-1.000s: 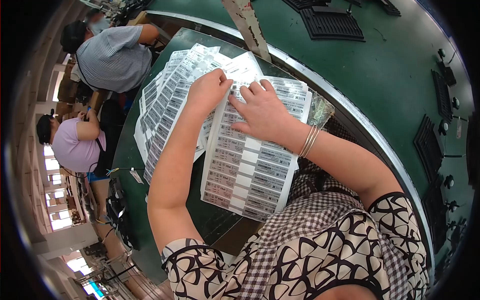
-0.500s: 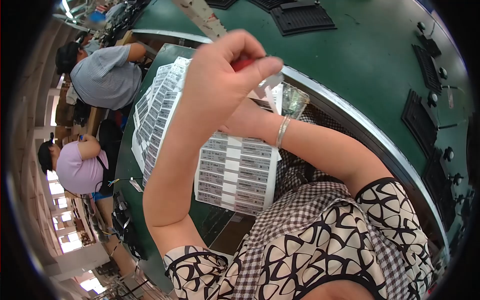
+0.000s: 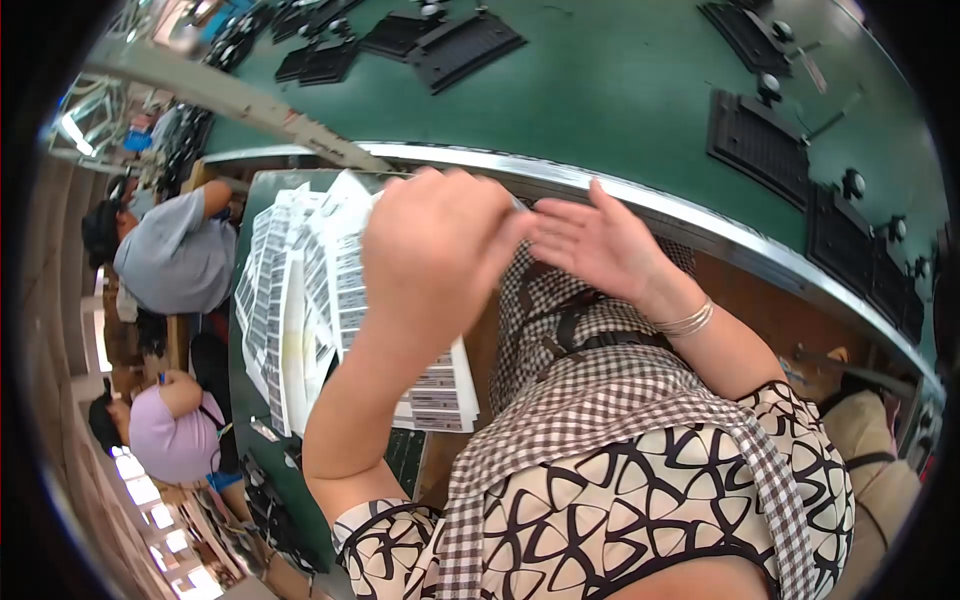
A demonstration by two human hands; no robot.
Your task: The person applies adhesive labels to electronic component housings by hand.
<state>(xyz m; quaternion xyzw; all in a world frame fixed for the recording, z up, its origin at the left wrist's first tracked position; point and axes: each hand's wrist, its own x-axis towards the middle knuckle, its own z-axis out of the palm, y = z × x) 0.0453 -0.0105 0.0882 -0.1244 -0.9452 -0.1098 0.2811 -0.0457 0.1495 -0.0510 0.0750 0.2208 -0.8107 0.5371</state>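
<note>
My left hand [image 3: 430, 240] is raised close to the camera, somewhat blurred, its fingers curled in. Whatever it may hold is hidden. Beside it, my right hand [image 3: 605, 245] is open, palm turned up and fingers stretched toward the left hand's fingertips. Silver bracelets [image 3: 686, 320] circle the right wrist. Under and left of my left hand lies a fanned stack of printed label sheets [image 3: 262, 290], partly covered by the hand and forearm. Another label sheet [image 3: 440, 400] shows its lower part below the forearm.
A green bench [image 3: 600, 110] with a metal edge [image 3: 480, 157] runs across the front, carrying several black panels [image 3: 758, 145] with round fittings. A pale post [image 3: 250, 105] slants in at upper left. Two co-workers, one in a grey shirt [image 3: 180, 250], sit at the left.
My hands have come away from the label sheets toward me, and the right hand has opened palm up. The red item in my left hand no longer shows. The view has shifted.
</note>
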